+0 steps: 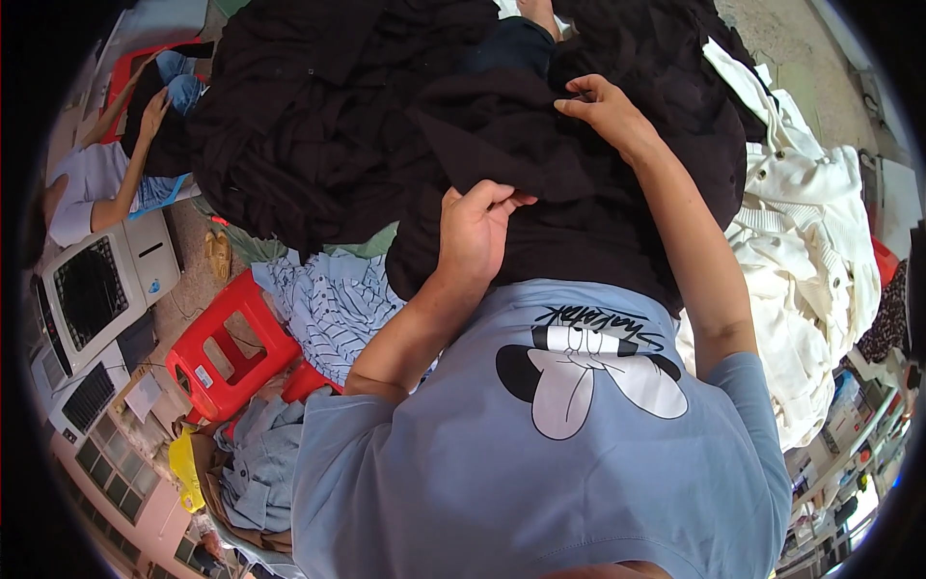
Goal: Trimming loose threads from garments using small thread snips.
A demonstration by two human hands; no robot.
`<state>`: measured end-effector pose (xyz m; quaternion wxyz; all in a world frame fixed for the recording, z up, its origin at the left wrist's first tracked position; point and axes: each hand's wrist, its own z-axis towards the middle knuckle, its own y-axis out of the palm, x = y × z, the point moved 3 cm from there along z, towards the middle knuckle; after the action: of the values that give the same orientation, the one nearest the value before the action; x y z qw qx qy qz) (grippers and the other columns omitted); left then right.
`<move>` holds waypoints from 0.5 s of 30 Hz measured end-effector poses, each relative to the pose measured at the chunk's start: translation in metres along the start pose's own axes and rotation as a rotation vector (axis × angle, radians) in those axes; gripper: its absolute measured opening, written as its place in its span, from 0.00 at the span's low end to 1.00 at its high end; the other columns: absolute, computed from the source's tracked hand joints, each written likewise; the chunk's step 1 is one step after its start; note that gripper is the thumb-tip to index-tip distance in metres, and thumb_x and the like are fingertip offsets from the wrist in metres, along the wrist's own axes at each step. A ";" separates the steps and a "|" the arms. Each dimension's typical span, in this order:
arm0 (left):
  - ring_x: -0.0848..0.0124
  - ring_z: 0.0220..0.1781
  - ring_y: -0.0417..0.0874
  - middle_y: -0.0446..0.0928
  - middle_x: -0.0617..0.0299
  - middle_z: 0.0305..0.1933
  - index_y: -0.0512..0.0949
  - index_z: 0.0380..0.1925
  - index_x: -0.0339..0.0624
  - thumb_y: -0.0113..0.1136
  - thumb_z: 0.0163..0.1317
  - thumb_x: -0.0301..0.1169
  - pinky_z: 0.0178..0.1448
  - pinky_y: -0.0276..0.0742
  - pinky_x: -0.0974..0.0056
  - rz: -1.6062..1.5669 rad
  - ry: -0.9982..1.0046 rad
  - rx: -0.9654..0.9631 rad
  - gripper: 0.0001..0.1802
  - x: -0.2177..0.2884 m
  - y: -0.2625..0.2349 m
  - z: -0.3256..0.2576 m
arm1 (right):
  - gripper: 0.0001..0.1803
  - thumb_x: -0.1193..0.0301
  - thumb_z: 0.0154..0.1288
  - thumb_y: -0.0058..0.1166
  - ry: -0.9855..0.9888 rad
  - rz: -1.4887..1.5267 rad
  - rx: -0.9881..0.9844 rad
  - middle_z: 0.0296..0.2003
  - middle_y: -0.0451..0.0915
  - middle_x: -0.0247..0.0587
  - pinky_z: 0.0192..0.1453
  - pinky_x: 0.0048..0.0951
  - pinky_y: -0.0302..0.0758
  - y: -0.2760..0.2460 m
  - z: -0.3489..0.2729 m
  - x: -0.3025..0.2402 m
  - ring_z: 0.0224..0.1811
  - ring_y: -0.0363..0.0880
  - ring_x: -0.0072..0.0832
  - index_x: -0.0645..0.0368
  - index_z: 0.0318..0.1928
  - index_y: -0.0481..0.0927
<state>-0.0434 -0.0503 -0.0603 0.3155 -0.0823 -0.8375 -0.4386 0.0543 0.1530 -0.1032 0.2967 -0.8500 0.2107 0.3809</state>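
Black cloth (540, 241) lies over my lap, part of a big heap of black garments (318, 125) spread out in front of me. My left hand (473, 230) is closed at the near side of a raised fold, pinching the black cloth between thumb and fingers. Farther off and to the right, my right hand (612, 116) hovers low over the cloth with thumb and forefinger drawn together. What sits between those fingertips is dark and too small to make out.
White knit garments (791, 261) are piled at my right. On the left are a striped blue shirt (333, 304), a red plastic stool (236, 347) and a bundle of grey-blue clothes (265, 463). Another person (106, 183) handles dark and denim cloth at far left, near a white vehicle (106, 285).
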 end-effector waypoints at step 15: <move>0.67 0.50 0.81 0.81 0.58 0.47 0.79 0.46 0.38 0.56 0.67 0.33 0.57 0.76 0.59 0.013 -0.103 0.075 0.12 0.029 0.000 0.035 | 0.20 0.85 0.43 0.58 -1.185 -0.254 0.151 0.35 0.77 0.46 0.29 0.34 0.73 0.022 -0.132 -0.060 0.30 0.77 0.41 0.62 0.43 0.80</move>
<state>-0.0827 -0.0269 -0.0575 0.2777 -0.0984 -0.8680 -0.3998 0.0728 0.0574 0.0062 0.4660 -0.4887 -0.0665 0.7346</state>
